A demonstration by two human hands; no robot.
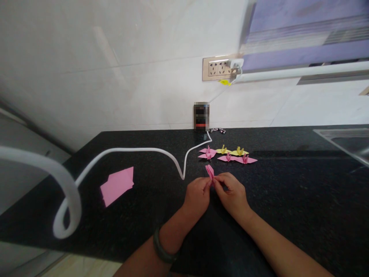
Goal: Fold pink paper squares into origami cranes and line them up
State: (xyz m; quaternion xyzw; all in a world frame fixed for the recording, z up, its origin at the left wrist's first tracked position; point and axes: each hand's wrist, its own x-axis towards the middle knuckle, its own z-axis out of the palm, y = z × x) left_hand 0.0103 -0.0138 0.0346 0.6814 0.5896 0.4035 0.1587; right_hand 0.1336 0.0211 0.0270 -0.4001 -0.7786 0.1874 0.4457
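Between my two hands is a narrow folded piece of pink origami paper [210, 171], its pointed upper part standing above the fingers. My left hand [197, 193] pinches its lower left side, and my right hand [231, 192] pinches it from the right, fingertips nearly meeting. The lower end of the paper is hidden by the fingers. Just beyond the hands lie pink paper cranes [245, 159] and yellow paper cranes [239, 151], set close together in two rows. Flat pink paper sheets [118, 186] overlap on the counter to the left.
A thick white cable [138, 149] loops across the left of the black countertop [161, 165]. A phone-like device [201, 117] leans on the wall, a beaded string [218, 130] beside it. Above are wall sockets [216, 68] with a charger plugged in. A sink edge [340, 145] is at right.
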